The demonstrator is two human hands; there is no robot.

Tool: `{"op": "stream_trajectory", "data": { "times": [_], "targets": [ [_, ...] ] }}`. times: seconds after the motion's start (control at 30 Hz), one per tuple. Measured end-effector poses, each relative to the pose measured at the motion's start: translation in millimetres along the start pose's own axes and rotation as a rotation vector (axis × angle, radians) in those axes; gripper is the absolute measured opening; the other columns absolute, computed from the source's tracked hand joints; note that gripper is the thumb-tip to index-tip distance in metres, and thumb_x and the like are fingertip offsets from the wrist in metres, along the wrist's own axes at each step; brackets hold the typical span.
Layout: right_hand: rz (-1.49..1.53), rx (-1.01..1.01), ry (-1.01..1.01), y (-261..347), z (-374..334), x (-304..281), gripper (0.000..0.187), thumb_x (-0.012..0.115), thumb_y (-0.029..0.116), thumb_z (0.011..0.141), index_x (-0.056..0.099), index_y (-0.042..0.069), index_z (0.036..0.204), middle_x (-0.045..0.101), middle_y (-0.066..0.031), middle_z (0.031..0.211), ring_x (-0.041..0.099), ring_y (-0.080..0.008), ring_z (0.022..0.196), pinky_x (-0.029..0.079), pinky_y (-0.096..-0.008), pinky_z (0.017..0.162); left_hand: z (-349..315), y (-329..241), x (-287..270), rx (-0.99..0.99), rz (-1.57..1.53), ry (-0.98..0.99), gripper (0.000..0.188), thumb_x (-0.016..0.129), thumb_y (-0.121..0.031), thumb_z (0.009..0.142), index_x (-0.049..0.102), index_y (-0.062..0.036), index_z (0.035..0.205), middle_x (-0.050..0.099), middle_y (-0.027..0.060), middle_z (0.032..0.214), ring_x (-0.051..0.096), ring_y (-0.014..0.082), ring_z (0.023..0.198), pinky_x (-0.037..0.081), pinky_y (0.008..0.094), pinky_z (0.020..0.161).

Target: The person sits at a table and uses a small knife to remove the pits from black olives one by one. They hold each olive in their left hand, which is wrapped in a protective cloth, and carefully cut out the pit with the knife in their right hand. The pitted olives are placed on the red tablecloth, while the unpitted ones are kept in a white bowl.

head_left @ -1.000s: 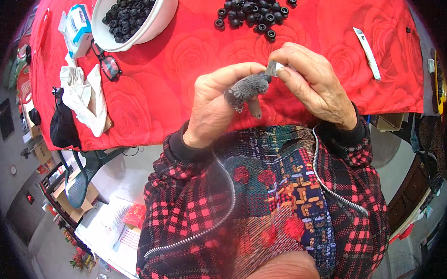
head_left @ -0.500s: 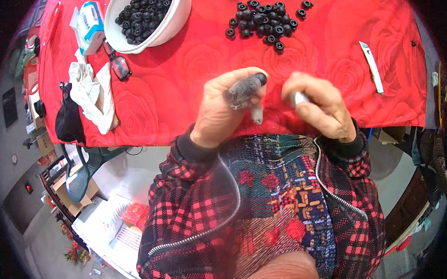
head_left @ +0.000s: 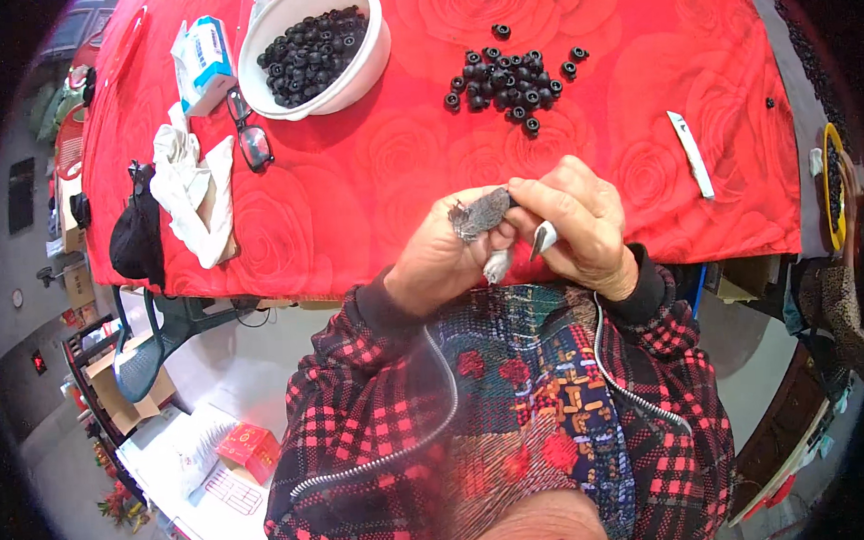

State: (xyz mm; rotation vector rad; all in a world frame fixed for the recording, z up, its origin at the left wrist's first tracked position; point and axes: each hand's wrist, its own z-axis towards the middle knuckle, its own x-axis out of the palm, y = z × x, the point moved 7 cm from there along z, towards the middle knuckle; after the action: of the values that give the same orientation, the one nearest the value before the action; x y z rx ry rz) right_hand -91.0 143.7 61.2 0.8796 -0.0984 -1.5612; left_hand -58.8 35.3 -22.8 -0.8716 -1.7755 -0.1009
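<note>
My left hand [head_left: 433, 254] is closed, pinching a small black round part [head_left: 513, 199] that is mostly hidden by fingers. A worn, frayed grey cloth finger cover [head_left: 482, 215] sits on one of its digits, and a paler cover [head_left: 497, 265] on another. Against the black part rest the fingertips of my right hand [head_left: 582, 219], which is curled round a small pale tool with a metal tip [head_left: 543, 238]; its exact kind is unclear. Beyond the hands lies a loose pile of similar black parts [head_left: 509, 82] with round openings.
A white bowl [head_left: 383, 57] full of black parts stands far left. Near it are a blue-and-white packet [head_left: 204, 64], glasses [head_left: 254, 143], white cloth [head_left: 193, 183] and a black cloth item [head_left: 136, 233]. A thin white strip [head_left: 692, 156] lies on the red tablecloth [head_left: 354, 216] at right.
My right hand has moved left and now meets my left hand at the black part. The whole view has shifted a little, so the table things appear lower.
</note>
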Motion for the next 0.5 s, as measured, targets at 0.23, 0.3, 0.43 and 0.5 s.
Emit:
{"op": "stream_trajectory", "data": {
  "times": [0.23, 0.3, 0.43, 0.5],
  "targets": [
    [0.046, -0.043, 0.003, 9, -2, 6, 0.021, 0.073, 0.001, 0.065, 0.059, 0.001, 0.082, 0.049, -0.0069, 0.063, 0.046, -0.0213, 0.051, 0.033, -0.0335, 0.045, -10, -10, -18, 0.219, 0.192, 0.035, 0.038, 0.064, -0.028, 0.087, 0.059, 0.0001, 0.112, 0.065, 0.0103, 0.100, 0.064, 0.0191, 0.085, 0.054, 0.0276, 0.067],
    [-0.011, -0.011, -0.013, 8, 0, -2, 0.021, 0.072, -0.002, 0.068, 0.057, 0.002, 0.081, 0.050, -0.0080, 0.064, 0.047, -0.0222, 0.052, 0.034, -0.0345, 0.046, -25, -54, 3, 0.342, 0.371, -0.003, 0.030, 0.059, -0.022, 0.090, 0.062, 0.0012, 0.108, 0.066, 0.0121, 0.098, 0.064, 0.0191, 0.076, 0.054, 0.0290, 0.056],
    [-0.171, 0.095, -0.077, -10, -8, -17, 0.021, 0.071, -0.004, 0.070, 0.056, 0.003, 0.083, 0.049, -0.0093, 0.065, 0.048, -0.0248, 0.055, 0.036, -0.0364, 0.048, -65, -169, 24, 1.055, 1.202, -0.507, 0.023, 0.051, -0.005, 0.091, 0.062, 0.0039, 0.108, 0.067, 0.0132, 0.093, 0.063, 0.0174, 0.066, 0.052, 0.0276, 0.050],
    [-0.215, 0.128, -0.098, -20, -13, -19, 0.021, 0.071, -0.004, 0.070, 0.056, 0.003, 0.084, 0.048, -0.0098, 0.065, 0.048, -0.0262, 0.056, 0.037, -0.0372, 0.049, -73, -214, 6, 1.110, 1.304, -0.635, 0.025, 0.058, 0.000, 0.087, 0.061, 0.0044, 0.111, 0.067, 0.0118, 0.092, 0.062, 0.0131, 0.068, 0.050, 0.0246, 0.053]
  ]
}}
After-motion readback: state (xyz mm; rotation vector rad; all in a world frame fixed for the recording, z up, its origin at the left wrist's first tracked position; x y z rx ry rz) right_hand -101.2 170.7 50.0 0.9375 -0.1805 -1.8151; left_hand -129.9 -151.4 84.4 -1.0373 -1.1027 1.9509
